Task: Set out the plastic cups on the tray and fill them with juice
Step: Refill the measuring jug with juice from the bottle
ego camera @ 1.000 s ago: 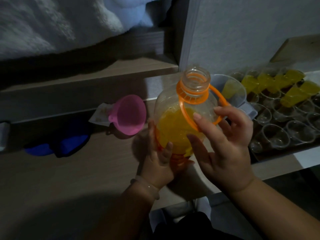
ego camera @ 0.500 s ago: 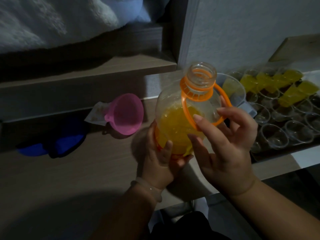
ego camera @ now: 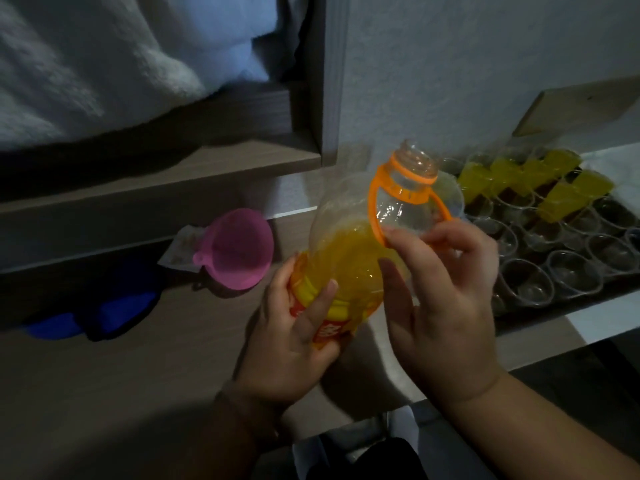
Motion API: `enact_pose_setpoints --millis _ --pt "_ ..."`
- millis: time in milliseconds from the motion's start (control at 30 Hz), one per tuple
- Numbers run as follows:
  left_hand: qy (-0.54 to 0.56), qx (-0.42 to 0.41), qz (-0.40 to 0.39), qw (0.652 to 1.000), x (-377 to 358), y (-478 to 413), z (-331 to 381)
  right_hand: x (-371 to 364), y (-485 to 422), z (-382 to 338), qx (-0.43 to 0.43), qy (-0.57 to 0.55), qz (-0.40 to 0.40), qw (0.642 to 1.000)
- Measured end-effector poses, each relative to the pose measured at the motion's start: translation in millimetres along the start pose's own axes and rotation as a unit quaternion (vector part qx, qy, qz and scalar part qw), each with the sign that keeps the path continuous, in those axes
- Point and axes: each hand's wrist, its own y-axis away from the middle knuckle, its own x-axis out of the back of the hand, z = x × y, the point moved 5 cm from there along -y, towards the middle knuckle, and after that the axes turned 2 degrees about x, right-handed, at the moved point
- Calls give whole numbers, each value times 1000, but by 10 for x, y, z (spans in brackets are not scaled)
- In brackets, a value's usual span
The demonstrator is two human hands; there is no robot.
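A large clear juice bottle (ego camera: 349, 251), uncapped and partly full of orange juice, is tilted with its mouth toward the right. My left hand (ego camera: 294, 327) grips its labelled lower body. My right hand (ego camera: 440, 296) holds the orange carry handle (ego camera: 375, 216) near the neck. To the right a dark tray (ego camera: 540, 317) carries several clear plastic cups (ego camera: 526, 282). The cups in the back rows (ego camera: 498, 174) hold yellow juice; the near ones look empty. A clear jug stands mostly hidden behind the bottle.
A pink funnel (ego camera: 239, 252) lies on its side on the wooden counter (ego camera: 138, 358), left of the bottle. A blue and black object (ego camera: 90, 320) sits further left. A shelf ledge and white wall rise behind. The counter's front edge runs under my right wrist.
The bottle has tipped further to the right, mouth toward the tray, and lifted slightly. Both hands stay on it.
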Motion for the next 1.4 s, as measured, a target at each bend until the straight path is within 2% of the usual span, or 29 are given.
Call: enact_pose_setpoints --millis 100,267,433,833,1033,1233,1400 --pt "-64 -30 -52 996 53 -19 3 41 -90 -29 -6 71 -3 997" --pt "-146 -24 -88 985 276 -151 115 108 -272 31 -21 103 -42 994" --pt "-231 -6 -156 960 432 -207 224 43 -327 53 -33 120 -96 988" --pt "-245 37 -244 938 550 -272 435 -38 -385 127 -46 154 -136 978" --pt "-251 19 -257 933 568 -311 440 -69 -402 165 -57 154 -148 975" --pt "-280 14 -296 913 547 -356 405 -123 -392 181 -75 179 -188 963" --pt "-297 17 -306 904 575 -411 432 -139 -414 175 -77 188 -183 962"
